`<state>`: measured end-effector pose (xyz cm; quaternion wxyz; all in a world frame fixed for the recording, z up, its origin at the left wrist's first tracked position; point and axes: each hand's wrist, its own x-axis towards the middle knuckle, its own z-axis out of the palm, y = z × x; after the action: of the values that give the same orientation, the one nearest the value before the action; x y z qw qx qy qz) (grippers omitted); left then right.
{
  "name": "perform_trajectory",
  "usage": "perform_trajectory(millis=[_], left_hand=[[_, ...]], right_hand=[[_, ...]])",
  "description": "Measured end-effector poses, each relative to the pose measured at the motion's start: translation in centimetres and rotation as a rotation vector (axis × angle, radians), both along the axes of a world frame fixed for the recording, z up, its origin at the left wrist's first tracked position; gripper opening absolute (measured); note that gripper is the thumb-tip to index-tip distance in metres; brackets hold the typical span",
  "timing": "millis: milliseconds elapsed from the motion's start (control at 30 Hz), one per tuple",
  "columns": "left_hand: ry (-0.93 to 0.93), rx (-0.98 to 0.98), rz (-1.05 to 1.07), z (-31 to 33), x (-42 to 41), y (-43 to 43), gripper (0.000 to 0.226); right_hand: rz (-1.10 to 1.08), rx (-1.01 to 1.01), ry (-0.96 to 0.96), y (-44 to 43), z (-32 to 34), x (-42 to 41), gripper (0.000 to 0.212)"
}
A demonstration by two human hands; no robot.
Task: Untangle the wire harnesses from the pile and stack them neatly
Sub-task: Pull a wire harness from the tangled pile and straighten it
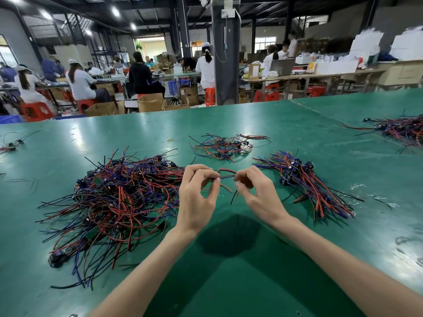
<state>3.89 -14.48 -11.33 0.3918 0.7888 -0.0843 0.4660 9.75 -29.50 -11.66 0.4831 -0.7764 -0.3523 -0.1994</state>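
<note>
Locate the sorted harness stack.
Head view: the sorted stack lies on the green table at the person's right, just right of the right hand, which shares a held harness with the left hand; the tangled pile sits far left.

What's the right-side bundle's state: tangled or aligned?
Aligned: wires in the right-side bundle lie roughly parallel, fanning one way; the left pile is tangled.

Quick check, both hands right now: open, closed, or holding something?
Left hand: pinches one end of a wire harness, lifted off the table.
Right hand: pinches the other end of the same wire harness.
</note>
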Motion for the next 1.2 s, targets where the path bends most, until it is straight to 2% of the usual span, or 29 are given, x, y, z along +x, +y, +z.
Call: perform_trajectory(millis=[67,167,300,400,467,567,767,867,1033,1200], left_hand=[[0.054,-0.125,-0.004,0.1,0.0,-0.4,0.005],[0.179,-0.34,-0.012,0.2,0.4,-0.2,0.012],[0.371,-0.715,-0.199,0.1,0.8,-0.3,0.035],[0.502,-0.868,-0.292,-0.2,1.0,-0.5,0.038],[0.58,-0.889,-0.33,-0.2,0.9,-0.5,0.034],[0.646,-0.822,-0.334,0.0,0.7,-0.6,0.026],[0.593,-0.74,-0.246,-0.2,0.7,-0.1,0.013],[0.549,-0.721,-0.211,-0.4,0.9,0.2,0.013],[0.485,-0.865,-0.262,-0.1,0.8,0.3,0.015],[0.456,-1.076,-0.393,0.4,0.7,0.4,0.016]], right_hand=[[0.002,-0.02,-0.026,0.1,0.0,-0.2,0.009],[-0.008,-0.088,-0.067,0.2,0.0,-0.2,0.019],[-0.03,-0.131,-0.13,0.1,-0.1,-0.1,0.021],[-0.04,-0.159,-0.161,0.1,-0.1,0.0,0.015],[-0.05,-0.168,-0.173,0.1,-0.1,0.1,0.013],[-0.071,-0.2,-0.196,0.0,-0.3,0.1,0.011],[-0.138,-0.31,-0.318,0.3,-0.8,-0.1,0.011],[-0.069,-0.33,-0.326,0.4,-0.8,-0.3,0.01],[0.115,-0.323,-0.139,0.7,-0.9,-0.8,0.012],[0.274,-0.163,0.171,1.1,-0.8,-1.7,0.008]])
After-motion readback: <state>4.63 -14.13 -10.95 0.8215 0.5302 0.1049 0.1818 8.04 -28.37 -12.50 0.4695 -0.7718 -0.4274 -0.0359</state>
